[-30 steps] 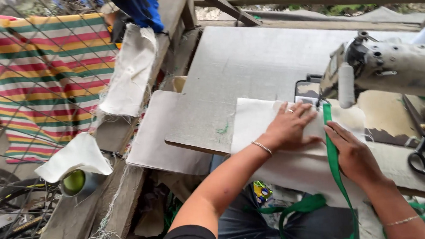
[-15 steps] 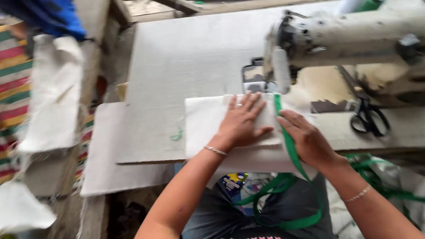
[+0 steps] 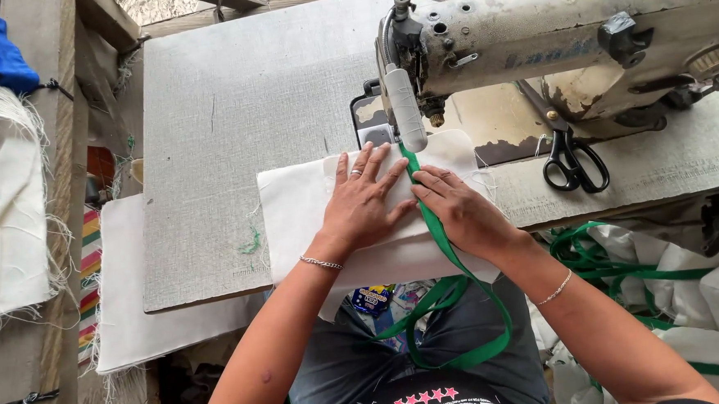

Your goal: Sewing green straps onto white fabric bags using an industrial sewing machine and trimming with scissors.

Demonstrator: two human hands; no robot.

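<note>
My left hand lies flat, fingers spread, on a cream cloth piece spread on the grey sewing table. My right hand presses on a green strap that runs over the cloth up to the needle area of an old cream sewing machine. The strap's tail loops down over my lap. The two hands' fingertips nearly meet just below the presser foot.
Black scissors lie on the machine bed at right. White bags with green straps are piled at lower right. More cream cloth hangs over a wooden rail at left, with a flat cream board beside the table.
The view has swung right and closer, centring the machine. Both hands have stayed on the cloth and strap, now pushed up against the presser foot.
</note>
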